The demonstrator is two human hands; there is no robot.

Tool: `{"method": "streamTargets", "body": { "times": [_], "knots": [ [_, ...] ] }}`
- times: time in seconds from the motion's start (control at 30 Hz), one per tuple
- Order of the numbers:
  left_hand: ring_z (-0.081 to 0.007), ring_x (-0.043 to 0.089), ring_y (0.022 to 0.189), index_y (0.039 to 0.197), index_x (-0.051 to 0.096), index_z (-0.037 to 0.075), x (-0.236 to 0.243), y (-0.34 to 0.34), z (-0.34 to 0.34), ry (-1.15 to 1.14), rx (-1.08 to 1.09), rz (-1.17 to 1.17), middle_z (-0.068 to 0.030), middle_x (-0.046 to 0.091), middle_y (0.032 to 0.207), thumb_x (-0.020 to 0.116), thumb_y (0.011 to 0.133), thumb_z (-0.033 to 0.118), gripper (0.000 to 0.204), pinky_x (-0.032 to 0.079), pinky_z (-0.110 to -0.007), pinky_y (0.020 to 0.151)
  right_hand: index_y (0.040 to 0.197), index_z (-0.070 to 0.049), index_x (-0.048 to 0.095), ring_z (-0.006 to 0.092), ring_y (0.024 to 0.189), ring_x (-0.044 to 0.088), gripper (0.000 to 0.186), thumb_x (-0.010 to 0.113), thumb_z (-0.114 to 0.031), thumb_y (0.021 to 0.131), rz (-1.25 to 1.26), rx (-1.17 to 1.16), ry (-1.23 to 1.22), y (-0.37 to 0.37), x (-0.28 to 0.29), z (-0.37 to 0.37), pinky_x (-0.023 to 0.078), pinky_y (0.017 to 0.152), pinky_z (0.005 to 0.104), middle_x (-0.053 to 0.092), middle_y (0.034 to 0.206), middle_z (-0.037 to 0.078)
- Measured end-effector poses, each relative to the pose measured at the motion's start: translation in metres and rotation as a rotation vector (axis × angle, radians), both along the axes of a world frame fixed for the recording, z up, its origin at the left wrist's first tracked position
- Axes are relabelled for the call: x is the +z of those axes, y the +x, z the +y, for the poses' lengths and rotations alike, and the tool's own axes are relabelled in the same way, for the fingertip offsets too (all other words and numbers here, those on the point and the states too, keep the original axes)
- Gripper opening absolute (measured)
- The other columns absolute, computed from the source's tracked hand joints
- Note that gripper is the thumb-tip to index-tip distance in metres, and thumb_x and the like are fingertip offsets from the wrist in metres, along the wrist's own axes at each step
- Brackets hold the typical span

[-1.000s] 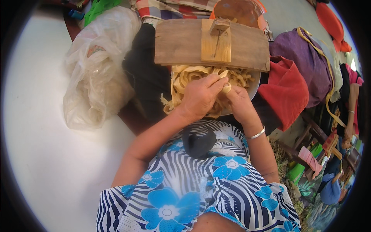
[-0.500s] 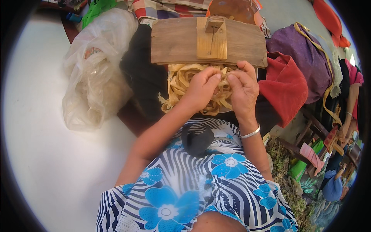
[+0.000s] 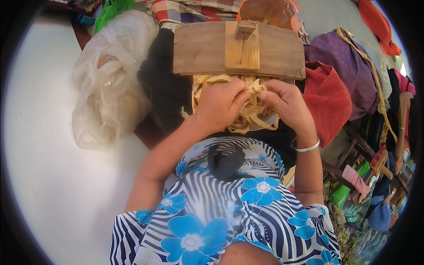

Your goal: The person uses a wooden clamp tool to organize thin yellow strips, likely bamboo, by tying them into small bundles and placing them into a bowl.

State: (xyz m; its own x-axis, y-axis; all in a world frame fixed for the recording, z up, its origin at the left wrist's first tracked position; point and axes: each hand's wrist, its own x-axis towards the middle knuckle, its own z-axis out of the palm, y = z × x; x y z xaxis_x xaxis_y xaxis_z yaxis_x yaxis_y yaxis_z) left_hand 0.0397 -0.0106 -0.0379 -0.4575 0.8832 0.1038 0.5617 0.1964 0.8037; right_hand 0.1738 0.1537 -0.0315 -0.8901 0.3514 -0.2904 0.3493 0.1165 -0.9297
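Note:
A heap of pale yellow-tan flat strips [image 3: 247,119] lies in a light-coloured container, in front of a wooden board [image 3: 196,51]. Fixed to the board's middle is a smaller block [image 3: 243,46] with a thin nail-like rod. Above the heap, my left hand [image 3: 221,104] pinches a strip between thumb and fingers. My right hand [image 3: 289,105], with a silver bangle at its wrist, grips the same bunched strip from the other side. Between the fingertips shows a knot-like fold [image 3: 256,89] of the strip. Whether the strips are straw, leaf or cloth, I cannot tell.
To the left, a translucent plastic bag [image 3: 108,88] rests on a pale surface. Red cloth [image 3: 327,101] and a purple bundle [image 3: 344,73] lie to the right. Checked cloth [image 3: 194,11] is behind the board. At the far right, other people's arms [image 3: 403,119] show among chairs and fabrics.
My right hand has turned and moved slightly right and down, its fingers now pointing inward. My left hand has shifted a little left. The knot-like fold has come into sight between them.

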Motion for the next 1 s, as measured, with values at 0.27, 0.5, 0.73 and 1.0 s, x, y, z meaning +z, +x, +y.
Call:
{"method": "streamTargets", "body": {
  "times": [0.27, 0.5, 0.73, 1.0],
  "knots": [
    [-0.0086, 0.048, 0.064, 0.092, 0.063, 0.000, -0.005, -0.039, -0.007, -0.185, -0.233, -0.899, 0.0007, 0.054, 0.069, 0.061, 0.091, 0.013, 0.014, 0.041, -0.025, 0.059, 0.079, 0.000, 0.063, 0.0033, 0.054, 0.045, 0.023, 0.064, -0.019, 0.093, -0.096, 0.168, -0.008, 0.018, 0.024, 0.005, 0.035, 0.048, 0.0206, 0.052, 0.059, -0.004],
    [-0.0053, 0.045, 0.064, 0.093, 0.064, 0.000, -0.020, -0.078, 0.026, -0.098, -0.079, -0.729, 0.0025, 0.053, 0.070, 0.057, 0.093, 0.012, 0.013, 0.038, -0.022, 0.058, 0.080, -0.001, 0.064, 0.0031, 0.054, 0.044, 0.023, 0.063, -0.020, 0.094, 0.087, -0.127, 0.053, -0.010, -0.010, 0.023, 0.035, 0.048, 0.0201, 0.051, 0.061, -0.004],
    [-0.0087, 0.051, 0.068, 0.097, 0.063, 0.000, -0.040, -0.094, 0.048, -0.123, 0.057, -0.650, 0.0001, 0.057, 0.074, 0.059, 0.091, 0.016, 0.017, 0.042, -0.025, 0.062, 0.081, 0.003, 0.063, 0.0139, 0.053, 0.046, 0.020, 0.062, -0.014, 0.090, -0.011, -0.165, 0.300, -0.044, -0.026, 0.036, 0.040, 0.051, 0.0300, 0.053, 0.060, 0.006],
    [-0.0138, 0.054, 0.071, 0.094, 0.059, -0.002, -0.057, -0.103, 0.037, -0.195, 0.180, -0.154, -0.0078, 0.060, 0.077, 0.058, 0.091, 0.015, 0.017, 0.045, -0.030, 0.067, 0.094, -0.001, 0.067, 0.0342, 0.076, 0.060, 0.021, 0.068, -0.020, 0.084, -0.117, 0.019, 0.819, -0.009, -0.029, 0.044, 0.046, 0.065, 0.0397, 0.065, 0.081, 0.015]
  ]
}}
